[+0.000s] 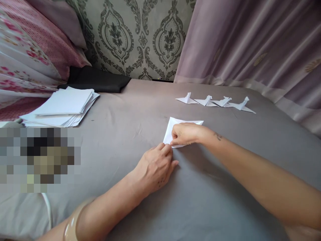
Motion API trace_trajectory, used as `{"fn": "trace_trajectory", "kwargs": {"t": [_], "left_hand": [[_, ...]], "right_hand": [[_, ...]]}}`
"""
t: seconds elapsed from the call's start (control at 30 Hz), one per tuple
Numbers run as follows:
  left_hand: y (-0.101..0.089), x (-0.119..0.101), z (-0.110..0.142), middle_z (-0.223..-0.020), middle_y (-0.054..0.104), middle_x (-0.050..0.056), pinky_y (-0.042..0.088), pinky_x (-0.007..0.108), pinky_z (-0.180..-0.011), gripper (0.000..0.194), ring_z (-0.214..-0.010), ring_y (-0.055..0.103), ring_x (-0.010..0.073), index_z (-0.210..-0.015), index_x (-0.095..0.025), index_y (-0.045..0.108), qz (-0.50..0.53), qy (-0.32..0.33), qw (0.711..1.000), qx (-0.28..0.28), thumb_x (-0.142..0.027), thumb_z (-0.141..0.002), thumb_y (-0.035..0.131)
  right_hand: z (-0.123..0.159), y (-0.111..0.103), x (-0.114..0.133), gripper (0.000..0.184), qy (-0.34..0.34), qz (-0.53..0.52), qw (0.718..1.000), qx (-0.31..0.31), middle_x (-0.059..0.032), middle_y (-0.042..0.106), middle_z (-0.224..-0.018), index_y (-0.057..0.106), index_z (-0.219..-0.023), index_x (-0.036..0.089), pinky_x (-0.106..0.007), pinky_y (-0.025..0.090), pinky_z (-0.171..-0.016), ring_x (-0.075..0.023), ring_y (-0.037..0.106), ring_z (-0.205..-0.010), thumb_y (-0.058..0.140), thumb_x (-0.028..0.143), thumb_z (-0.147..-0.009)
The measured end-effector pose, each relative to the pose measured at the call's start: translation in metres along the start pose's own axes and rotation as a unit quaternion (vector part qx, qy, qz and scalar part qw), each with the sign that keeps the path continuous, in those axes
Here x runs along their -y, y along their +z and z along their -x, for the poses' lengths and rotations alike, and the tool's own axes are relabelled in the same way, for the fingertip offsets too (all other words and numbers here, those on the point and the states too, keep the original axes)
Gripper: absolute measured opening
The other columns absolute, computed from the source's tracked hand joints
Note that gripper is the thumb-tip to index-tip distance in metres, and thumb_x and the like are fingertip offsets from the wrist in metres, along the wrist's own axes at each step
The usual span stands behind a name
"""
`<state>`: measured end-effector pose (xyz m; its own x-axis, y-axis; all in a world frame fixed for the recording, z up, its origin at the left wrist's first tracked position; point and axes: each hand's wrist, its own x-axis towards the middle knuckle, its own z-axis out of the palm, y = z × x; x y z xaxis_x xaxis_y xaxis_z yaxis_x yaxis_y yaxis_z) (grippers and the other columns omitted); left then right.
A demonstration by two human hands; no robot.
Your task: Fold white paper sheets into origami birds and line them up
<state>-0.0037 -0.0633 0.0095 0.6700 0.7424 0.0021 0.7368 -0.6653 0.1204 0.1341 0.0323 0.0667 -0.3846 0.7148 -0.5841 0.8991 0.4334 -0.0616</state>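
Two hands are on one white sheet that lies on the grey cloth ahead of me: my right hand is curled into a loose fist pressed over it, while my left hand has its fingers bent at the near-left corner, thumb held out to the side, and I can't tell whether either one pinches the paper. Beyond them, to the right, four folded birds sit in a row on the cloth. Far left lies a paper stack, beside a black bag.
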Motion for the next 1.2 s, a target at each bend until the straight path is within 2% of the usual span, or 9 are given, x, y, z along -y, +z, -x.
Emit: {"fn": "trace_trajectory", "kwargs": {"t": [0.2,0.37,0.43,0.53,0.67,0.8,1.1,1.17,1.2], "left_hand": [[0.002,0.001,0.000,-0.094,0.055,0.009,0.049,0.036,-0.073,0.042,-0.084,0.050,0.0216,-0.099,-0.013,0.060,0.011,0.007,1.000,-0.023,-0.034,-0.099,0.024],[0.002,0.004,-0.002,-0.093,0.054,0.008,0.048,0.037,-0.072,0.041,-0.084,0.050,0.0221,-0.100,-0.013,0.059,0.012,0.005,1.000,-0.026,-0.035,-0.099,0.024],[0.002,0.004,-0.003,-0.093,0.054,0.008,0.048,0.037,-0.072,0.041,-0.085,0.050,0.0222,-0.102,-0.013,0.059,0.012,0.005,0.999,-0.031,-0.035,-0.099,0.025],[0.002,0.003,-0.005,-0.094,0.055,0.009,0.048,0.036,-0.071,0.039,-0.084,0.050,0.0224,-0.107,-0.012,0.057,0.005,0.001,0.999,-0.034,-0.035,-0.098,0.027],[0.004,0.002,-0.007,-0.094,0.055,0.009,0.047,0.036,-0.070,0.040,-0.084,0.051,0.0224,-0.117,-0.012,0.054,-0.008,0.001,0.999,-0.043,-0.035,-0.098,0.027],[0.005,0.002,-0.010,-0.094,0.054,0.009,0.047,0.035,-0.071,0.040,-0.085,0.051,0.0220,-0.124,-0.013,0.050,-0.016,-0.003,0.999,-0.049,-0.035,-0.098,0.027],[0.005,0.001,-0.012,-0.092,0.052,0.008,0.046,0.035,-0.072,0.037,-0.087,0.049,0.0225,-0.121,-0.019,0.051,-0.030,-0.001,0.998,-0.063,-0.036,-0.098,0.028],[0.006,0.001,-0.011,-0.092,0.051,0.008,0.045,0.035,-0.072,0.040,-0.087,0.049,0.0229,-0.127,-0.018,0.048,-0.031,-0.005,0.998,-0.063,-0.037,-0.098,0.027],[0.007,0.001,-0.010,-0.093,0.051,0.009,0.044,0.036,-0.072,0.042,-0.087,0.049,0.0230,-0.129,-0.018,0.046,-0.031,-0.007,0.998,-0.062,-0.037,-0.098,0.026]], "right_hand": [[-0.002,-0.004,-0.019,0.027,-0.049,-0.052,0.997,0.023,0.0003,0.056,-0.058,0.063,-0.066,0.018,-0.026,0.028,-0.049,-0.0123,0.047,-0.051,0.055,0.041,-0.077],[0.031,-0.006,-0.038,0.039,-0.080,-0.162,0.980,-0.084,0.0019,0.055,-0.062,0.065,-0.073,0.019,-0.026,0.027,-0.049,-0.0112,0.044,-0.053,0.042,0.048,-0.087],[0.047,-0.002,-0.045,0.040,-0.087,-0.175,0.969,-0.150,0.0007,0.063,-0.077,0.068,-0.083,0.021,-0.026,0.034,-0.056,-0.0140,0.054,-0.065,0.040,0.050,-0.089],[0.061,0.009,-0.057,0.029,-0.139,-0.169,0.959,-0.180,0.0001,0.066,-0.105,0.067,-0.098,0.026,-0.029,0.042,-0.077,-0.0187,0.059,-0.094,0.054,0.047,-0.084],[0.056,0.026,-0.068,0.020,-0.210,-0.105,0.951,-0.203,-0.0031,0.062,-0.118,0.065,-0.100,0.025,-0.037,0.035,-0.098,-0.0219,0.052,-0.114,0.058,0.033,-0.083],[0.046,0.030,-0.064,0.016,-0.221,-0.071,0.946,-0.225,-0.0039,0.063,-0.113,0.065,-0.091,0.023,-0.040,0.034,-0.098,-0.0210,0.053,-0.110,0.049,0.026,-0.089],[0.034,0.020,-0.043,0.020,-0.269,-0.080,0.940,-0.196,-0.0031,0.064,-0.107,0.064,-0.092,0.023,-0.038,0.039,-0.094,-0.0195,0.055,-0.105,0.045,0.020,-0.089],[0.039,0.023,-0.038,0.023,-0.265,-0.078,0.926,-0.259,-0.0041,0.062,-0.113,0.063,-0.104,0.026,-0.041,0.038,-0.097,-0.0214,0.054,-0.110,0.048,0.020,-0.088],[0.044,0.028,-0.035,0.027,-0.244,-0.082,0.912,-0.318,-0.0053,0.060,-0.117,0.062,-0.110,0.027,-0.043,0.037,-0.098,-0.0232,0.053,-0.113,0.050,0.021,-0.086]]}}
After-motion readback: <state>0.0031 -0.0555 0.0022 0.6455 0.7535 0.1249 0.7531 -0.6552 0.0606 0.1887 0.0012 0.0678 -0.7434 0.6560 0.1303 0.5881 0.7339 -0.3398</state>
